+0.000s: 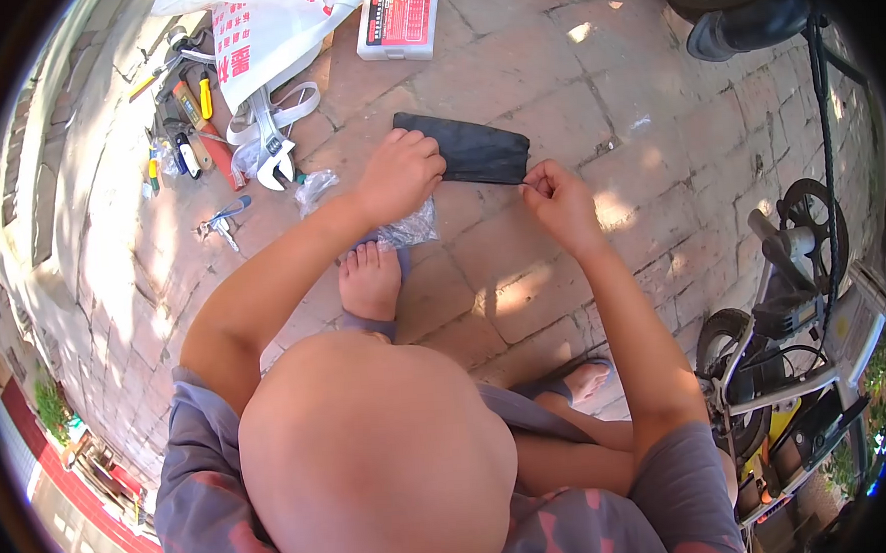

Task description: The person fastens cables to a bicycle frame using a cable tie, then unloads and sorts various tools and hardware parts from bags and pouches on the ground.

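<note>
Black rubber-looking strip (485,152) spans the space between both hands in my head feed, on or above the brick paving (521,237); I cannot tell which. I see the right hand (563,205) pinching its near right corner. The left hand (402,168) overlaps its left part, fingers curled, tips hidden, so I cannot tell whether they grip.

One head-worn camera faces steeply down at nearby paving (674,199), the view's edges apparently warped.
</note>
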Demonstrator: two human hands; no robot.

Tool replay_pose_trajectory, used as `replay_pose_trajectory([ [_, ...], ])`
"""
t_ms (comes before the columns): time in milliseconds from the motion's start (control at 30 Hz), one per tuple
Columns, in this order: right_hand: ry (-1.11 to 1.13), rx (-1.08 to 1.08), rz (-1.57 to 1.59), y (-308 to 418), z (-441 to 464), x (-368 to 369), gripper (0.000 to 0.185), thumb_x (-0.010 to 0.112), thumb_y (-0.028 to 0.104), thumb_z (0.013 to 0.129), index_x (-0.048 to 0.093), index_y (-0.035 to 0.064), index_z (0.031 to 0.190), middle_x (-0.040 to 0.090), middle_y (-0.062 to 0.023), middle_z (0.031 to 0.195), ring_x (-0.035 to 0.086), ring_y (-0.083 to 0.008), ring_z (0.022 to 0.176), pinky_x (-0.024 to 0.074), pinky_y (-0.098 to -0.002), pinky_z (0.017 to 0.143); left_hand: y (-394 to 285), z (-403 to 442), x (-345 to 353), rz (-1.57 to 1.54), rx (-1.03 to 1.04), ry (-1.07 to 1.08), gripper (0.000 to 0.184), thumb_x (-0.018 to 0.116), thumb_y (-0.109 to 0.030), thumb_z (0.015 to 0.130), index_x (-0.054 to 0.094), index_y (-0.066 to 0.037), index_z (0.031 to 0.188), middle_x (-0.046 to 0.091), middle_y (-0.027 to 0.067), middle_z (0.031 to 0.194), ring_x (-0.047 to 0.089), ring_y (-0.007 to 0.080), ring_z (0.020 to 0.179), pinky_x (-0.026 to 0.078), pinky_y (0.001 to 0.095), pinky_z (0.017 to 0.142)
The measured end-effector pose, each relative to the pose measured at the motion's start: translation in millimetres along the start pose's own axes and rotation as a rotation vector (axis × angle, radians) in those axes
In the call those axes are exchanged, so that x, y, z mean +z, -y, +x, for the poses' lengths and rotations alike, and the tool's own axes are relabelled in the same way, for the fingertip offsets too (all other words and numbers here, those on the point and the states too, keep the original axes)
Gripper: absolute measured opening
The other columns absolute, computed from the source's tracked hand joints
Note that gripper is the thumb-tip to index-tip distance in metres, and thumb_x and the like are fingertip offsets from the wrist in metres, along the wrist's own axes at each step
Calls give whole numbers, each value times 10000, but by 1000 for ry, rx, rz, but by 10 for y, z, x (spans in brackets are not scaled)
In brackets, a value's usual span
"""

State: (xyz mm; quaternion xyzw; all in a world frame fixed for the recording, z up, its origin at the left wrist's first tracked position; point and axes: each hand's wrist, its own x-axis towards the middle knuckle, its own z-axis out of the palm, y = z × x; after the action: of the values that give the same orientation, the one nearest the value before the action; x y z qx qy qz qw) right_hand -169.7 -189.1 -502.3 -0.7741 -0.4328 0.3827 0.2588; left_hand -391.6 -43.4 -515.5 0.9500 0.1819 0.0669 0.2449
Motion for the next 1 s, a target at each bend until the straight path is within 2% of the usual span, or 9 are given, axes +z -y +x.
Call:
replay_pose_trajectory([
  [67, 60, 173, 128, -81, 50, 13, 178, 657, 174, 782, 601, 68, 914, 657, -125, 747, 653, -279, 723, 499, -384, 646, -8, 30, -3, -28, -30, -9, 97, 684, -152, 732, 632, -75, 760, 564, 72, 783, 549, 231, 841, 413, 345, 800],
  [167, 8, 129, 175, -138, 94, 4, 184, 663, 155, 792, 598, 59, 936, 633, -80, 701, 615, -211, 661, 484, -347, 628, 1, 115, -107, -381, -315, 45, 52, 630, -89, 783, 605, -43, 784, 580, 60, 772, 559, 172, 756, 439, 300, 714],
  [267, -39, -153, -209, 216, -25, 4, 90, 644, 108, 860, 598, 47, 907, 473, 62, 634, 410, -29, 585, 344, -214, 521, 102, 179, -124, -708, -488, 66, 37, 593, -62, 832, 585, -26, 826, 577, 19, 764, 529, 89, 698, 429, 244, 630],
  [367, 179, 10, 388, 509, -100, 293, 197, 636, 144, 871, 603, 32, 1029, 477, 53, 634, 405, -46, 544, 330, -223, 489, 65, 241, -213, -769, -500, 120, 50, 581, -73, 867, 570, -25, 863, 551, -18, 759, 500, 53, 700, 418, 222, 615],
  [467, 267, 331, 753, 663, 109, 436, 374, 613, 175, 855, 572, -20, 1172, 597, -21, 733, 549, -109, 676, 442, -270, 598, 38, 258, -199, -775, -476, 114, 62, 572, -83, 887, 556, -25, 897, 535, -26, 759, 491, 51, 705, 415, 219, 619],
  [567, 191, 495, 708, 451, 260, 545, 449, 601, 149, 846, 519, -96, 1214, 586, -25, 739, 546, -108, 683, 431, -269, 584, 26, 257, -217, -774, -544, -46, 76, 569, -92, 900, 544, -28, 933, 529, -24, 765, 489, 52, 705, 412, 219, 617],
  [667, 128, 555, 769, 367, 314, 476, 373, 603, 133, 832, 556, -89, 1128, 605, -44, 757, 555, -123, 682, 396, -237, 526, 77, 314, -265, -783, -584, -181, 92, 574, -92, 890, 552, -24, 948, 545, -9, 780, 504, 64, 716, 419, 227, 632],
  [767, 329, 722, 1352, 342, 439, 310, 240, 547, 67, 811, 568, -40, 1024, 621, -100, 865, 610, -168, 740, 347, -206, 469, 106, 328, -295, -820, -600, -138, 98, 586, -96, 866, 580, -12, 916, 580, 19, 788, 531, 89, 726, 445, 248, 662],
  [1000, 141, 690, 1421, 680, 494, 273, 278, 405, -53, 750, 509, -57, 1008, 584, -173, 1044, 652, -261, 1021, 302, -203, 411, 132, 302, -265, -876, -613, -126, 67, 567, -71, 886, 550, -23, 930, 551, -9, 806, 510, 65, 737, 424, 221, 658],
])
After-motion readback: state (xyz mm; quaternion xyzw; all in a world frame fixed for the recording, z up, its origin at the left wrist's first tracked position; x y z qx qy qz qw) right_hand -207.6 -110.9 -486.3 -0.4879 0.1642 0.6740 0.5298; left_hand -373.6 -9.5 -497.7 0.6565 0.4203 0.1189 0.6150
